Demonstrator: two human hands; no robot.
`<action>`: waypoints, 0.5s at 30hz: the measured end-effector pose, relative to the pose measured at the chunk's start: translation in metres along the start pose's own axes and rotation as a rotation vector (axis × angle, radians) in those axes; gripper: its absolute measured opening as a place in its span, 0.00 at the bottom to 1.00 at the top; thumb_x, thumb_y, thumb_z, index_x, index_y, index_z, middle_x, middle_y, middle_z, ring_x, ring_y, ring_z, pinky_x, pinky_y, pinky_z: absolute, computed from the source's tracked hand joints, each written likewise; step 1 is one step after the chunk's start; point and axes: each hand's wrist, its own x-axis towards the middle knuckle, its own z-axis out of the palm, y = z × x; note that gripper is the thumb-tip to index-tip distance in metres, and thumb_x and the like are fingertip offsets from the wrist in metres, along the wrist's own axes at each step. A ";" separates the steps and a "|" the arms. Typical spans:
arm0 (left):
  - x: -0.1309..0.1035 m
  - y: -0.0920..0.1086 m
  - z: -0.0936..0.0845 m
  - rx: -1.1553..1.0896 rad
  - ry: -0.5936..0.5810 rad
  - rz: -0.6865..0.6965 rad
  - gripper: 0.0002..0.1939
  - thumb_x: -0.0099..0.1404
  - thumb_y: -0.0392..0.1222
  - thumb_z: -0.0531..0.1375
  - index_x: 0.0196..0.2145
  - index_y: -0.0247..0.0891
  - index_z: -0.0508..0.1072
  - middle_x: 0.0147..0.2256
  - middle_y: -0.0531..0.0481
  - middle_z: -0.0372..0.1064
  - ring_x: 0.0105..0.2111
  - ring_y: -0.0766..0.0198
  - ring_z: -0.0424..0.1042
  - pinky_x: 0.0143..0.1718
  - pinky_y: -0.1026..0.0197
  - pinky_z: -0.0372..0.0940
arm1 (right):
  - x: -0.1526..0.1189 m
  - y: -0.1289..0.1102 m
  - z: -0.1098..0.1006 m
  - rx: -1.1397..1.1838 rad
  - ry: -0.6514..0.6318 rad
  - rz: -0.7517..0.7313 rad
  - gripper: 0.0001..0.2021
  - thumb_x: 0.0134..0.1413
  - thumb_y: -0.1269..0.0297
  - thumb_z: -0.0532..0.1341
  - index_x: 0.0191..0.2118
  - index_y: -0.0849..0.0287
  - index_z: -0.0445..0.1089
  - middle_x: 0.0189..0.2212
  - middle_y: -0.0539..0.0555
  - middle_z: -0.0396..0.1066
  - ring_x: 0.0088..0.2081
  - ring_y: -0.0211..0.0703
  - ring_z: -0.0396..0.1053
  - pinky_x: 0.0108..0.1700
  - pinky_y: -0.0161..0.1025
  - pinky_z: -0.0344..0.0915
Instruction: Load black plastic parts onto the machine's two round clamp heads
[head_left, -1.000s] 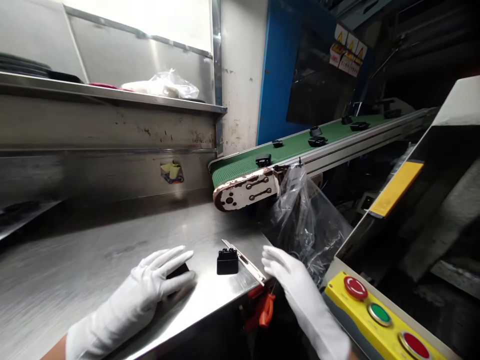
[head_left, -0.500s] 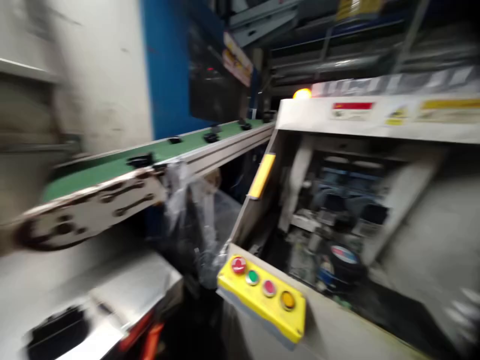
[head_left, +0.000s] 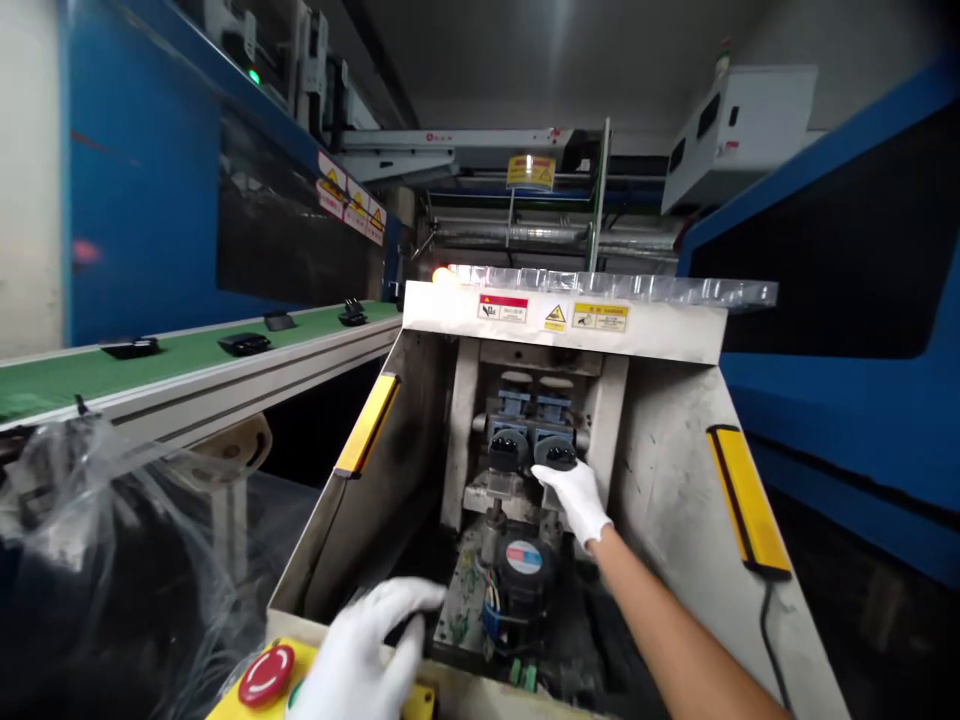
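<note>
head view: the gloved right hand (head_left: 577,497) reaches deep into the open machine (head_left: 675,470), fingers curled onto a round black part (head_left: 556,453) seated beside its twin (head_left: 509,450). the left hand (head_left: 367,650), fingers loosely spread, rests on the yellow button box (head_left: 247,700) by its red button (head_left: 265,675). warning stickers (head_left: 555,315) on the hood are too small to read.

Factory production floor. Left of the left hand (head_left: 367,655), a green conveyor belt (head_left: 180,355) carries small black parts (head_left: 244,344). Under that hand sits a yellow control box (head_left: 247,695) with a red stop button (head_left: 265,675). Ahead of the right hand (head_left: 577,495): an open machine housing (head_left: 667,480) (warning labels (head_left: 555,315) on top), blue enclosures beyond.
</note>
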 end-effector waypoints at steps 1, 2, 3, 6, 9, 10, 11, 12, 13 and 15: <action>0.021 0.009 0.003 -0.041 0.011 -0.056 0.15 0.64 0.34 0.57 0.46 0.43 0.77 0.49 0.47 0.77 0.51 0.50 0.73 0.57 0.48 0.64 | 0.005 0.007 0.007 0.001 0.050 -0.013 0.08 0.57 0.68 0.68 0.41 0.63 0.73 0.38 0.52 0.76 0.40 0.44 0.75 0.48 0.48 0.72; 0.045 0.016 0.007 -0.084 0.013 -0.101 0.16 0.62 0.34 0.58 0.47 0.39 0.77 0.49 0.45 0.77 0.51 0.49 0.73 0.58 0.47 0.63 | 0.008 0.014 0.012 0.000 0.104 -0.025 0.08 0.56 0.69 0.68 0.41 0.63 0.73 0.37 0.51 0.75 0.40 0.44 0.74 0.47 0.48 0.72; 0.070 0.021 0.010 -0.115 0.010 -0.116 0.18 0.62 0.36 0.59 0.49 0.35 0.76 0.51 0.41 0.76 0.52 0.48 0.73 0.58 0.47 0.63 | 0.009 0.021 0.016 0.000 0.149 -0.035 0.08 0.55 0.70 0.68 0.41 0.62 0.73 0.37 0.51 0.75 0.39 0.43 0.74 0.47 0.48 0.72; 0.141 0.023 0.023 -0.258 -0.067 -0.121 0.25 0.63 0.43 0.63 0.56 0.29 0.70 0.56 0.35 0.71 0.56 0.50 0.71 0.60 0.50 0.63 | 0.011 0.035 0.021 0.010 0.231 -0.063 0.10 0.51 0.73 0.70 0.40 0.62 0.73 0.35 0.50 0.75 0.37 0.42 0.73 0.46 0.47 0.72; 0.196 0.018 0.040 -0.418 -0.250 -0.084 0.21 0.65 0.44 0.64 0.52 0.31 0.71 0.51 0.39 0.75 0.50 0.55 0.75 0.55 0.49 0.67 | 0.013 0.036 0.022 0.018 0.279 -0.081 0.11 0.48 0.75 0.70 0.39 0.63 0.73 0.33 0.49 0.74 0.34 0.41 0.73 0.44 0.45 0.72; 0.210 0.016 0.047 -0.454 -0.309 -0.069 0.16 0.66 0.44 0.64 0.48 0.31 0.74 0.47 0.42 0.77 0.46 0.56 0.77 0.52 0.49 0.70 | 0.014 0.034 0.023 0.022 0.289 -0.088 0.12 0.47 0.75 0.70 0.39 0.63 0.73 0.32 0.49 0.75 0.34 0.41 0.73 0.44 0.45 0.72; 0.222 0.016 0.054 -0.481 -0.356 -0.054 0.13 0.66 0.44 0.65 0.43 0.32 0.75 0.42 0.45 0.78 0.42 0.58 0.78 0.48 0.50 0.71 | 0.015 0.032 0.024 0.026 0.297 -0.095 0.13 0.46 0.76 0.71 0.39 0.64 0.73 0.33 0.49 0.75 0.34 0.41 0.73 0.44 0.46 0.72; 0.232 0.015 0.060 -0.502 -0.388 -0.039 0.11 0.66 0.44 0.65 0.39 0.32 0.76 0.37 0.48 0.78 0.38 0.59 0.77 0.45 0.51 0.72 | 0.016 0.030 0.025 0.031 0.301 -0.103 0.13 0.45 0.76 0.71 0.39 0.64 0.73 0.33 0.50 0.75 0.35 0.42 0.74 0.45 0.46 0.72; 0.240 0.015 0.067 -0.519 -0.406 -0.026 0.10 0.66 0.44 0.65 0.36 0.32 0.75 0.34 0.50 0.77 0.35 0.61 0.77 0.43 0.53 0.72 | 0.017 0.029 0.027 0.037 0.305 -0.111 0.14 0.44 0.77 0.71 0.40 0.64 0.73 0.34 0.51 0.76 0.35 0.42 0.74 0.46 0.46 0.72; 0.250 0.015 0.077 -0.558 -0.415 -0.002 0.11 0.66 0.44 0.64 0.32 0.32 0.74 0.31 0.52 0.74 0.33 0.63 0.75 0.40 0.55 0.72 | 0.019 0.027 0.029 0.047 0.309 -0.122 0.15 0.44 0.77 0.70 0.40 0.64 0.73 0.35 0.51 0.77 0.36 0.43 0.75 0.47 0.47 0.72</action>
